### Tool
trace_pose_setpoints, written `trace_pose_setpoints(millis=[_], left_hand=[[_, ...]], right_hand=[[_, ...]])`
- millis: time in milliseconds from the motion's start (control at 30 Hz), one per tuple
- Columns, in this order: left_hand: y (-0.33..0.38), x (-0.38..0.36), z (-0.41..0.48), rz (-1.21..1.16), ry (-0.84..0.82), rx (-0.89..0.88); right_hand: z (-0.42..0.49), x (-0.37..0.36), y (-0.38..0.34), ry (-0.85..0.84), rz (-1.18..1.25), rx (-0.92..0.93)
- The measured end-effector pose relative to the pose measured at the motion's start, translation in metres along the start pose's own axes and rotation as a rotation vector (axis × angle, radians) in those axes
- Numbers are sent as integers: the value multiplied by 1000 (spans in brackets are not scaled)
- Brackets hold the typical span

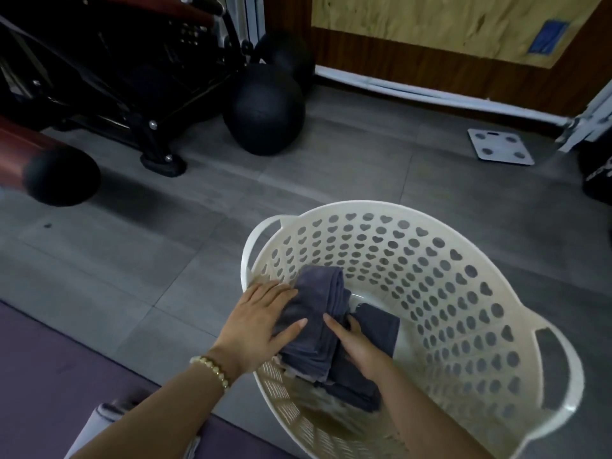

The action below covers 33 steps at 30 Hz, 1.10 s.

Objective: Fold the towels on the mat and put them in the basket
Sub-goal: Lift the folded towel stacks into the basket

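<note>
**A:** What are we seeing? One round cream plastic basket (470, 326), its walls punched with heart-shaped holes, on grey floor tiles (198, 200) by the purple mat (49, 376).

**B:** Two soft slate-grey towels are inside. Our left hand (261, 319) presses the folded towel (318, 303), fingers straight and flat. Our right hand (361, 346) curls its fingers round the towel's edge. The second towel (381, 326) lies underneath.

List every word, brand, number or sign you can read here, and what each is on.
None can be read.
White lettering on the black object at the right edge: cut off, blurred.
Blue sticker on the plywood: blurred, no text legible.
Exercise machine panel: marks too small.
Basket, towels, scale: no text visible.
</note>
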State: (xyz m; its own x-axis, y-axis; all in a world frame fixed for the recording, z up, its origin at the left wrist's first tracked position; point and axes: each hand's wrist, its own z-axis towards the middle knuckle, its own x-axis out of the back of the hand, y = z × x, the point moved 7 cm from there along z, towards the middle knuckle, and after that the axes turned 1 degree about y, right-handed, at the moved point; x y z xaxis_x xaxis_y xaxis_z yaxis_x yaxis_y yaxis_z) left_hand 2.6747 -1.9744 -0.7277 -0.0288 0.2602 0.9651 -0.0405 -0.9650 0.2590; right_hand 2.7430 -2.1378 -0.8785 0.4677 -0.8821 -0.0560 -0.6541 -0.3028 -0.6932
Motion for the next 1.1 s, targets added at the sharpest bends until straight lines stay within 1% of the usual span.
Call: trace_pose_setpoints(millis=[100,233,367,433,500,600,733,833,967,1033,1100], left_hand=[[4,21,-9,-83,31,-5],[-6,68,-31,-125,145,18],[-52,100,-74,-132,169,165],[-81,111,-105,-123,191,246],[-112,114,-141,-107,193,344],[-155,101,-208,-133,150,559],[-190,51,-293,-222,82,828],[-203,-2,-340,-292,13,942],[-211,-67,-374,-466,-35,1092],[-214,-98,-384,-647,15,1224],[-217,-126,-389,-941,178,1418]], right_hand=[[-35,0,-40,-2,-172,119],[-89,-25,-114,-16,-381,334],[-140,-93,-182,-68,-593,578],[-155,-138,-197,-127,-677,652],[-156,-183,-195,-182,-751,688],[-136,-240,-158,-224,-819,627],[-101,-287,-71,-265,-886,462],[-76,-308,-3,-318,-915,349],[-50,-325,68,-346,-929,243],[-36,-331,94,-350,-910,199],[-18,-338,117,-357,-862,160]])
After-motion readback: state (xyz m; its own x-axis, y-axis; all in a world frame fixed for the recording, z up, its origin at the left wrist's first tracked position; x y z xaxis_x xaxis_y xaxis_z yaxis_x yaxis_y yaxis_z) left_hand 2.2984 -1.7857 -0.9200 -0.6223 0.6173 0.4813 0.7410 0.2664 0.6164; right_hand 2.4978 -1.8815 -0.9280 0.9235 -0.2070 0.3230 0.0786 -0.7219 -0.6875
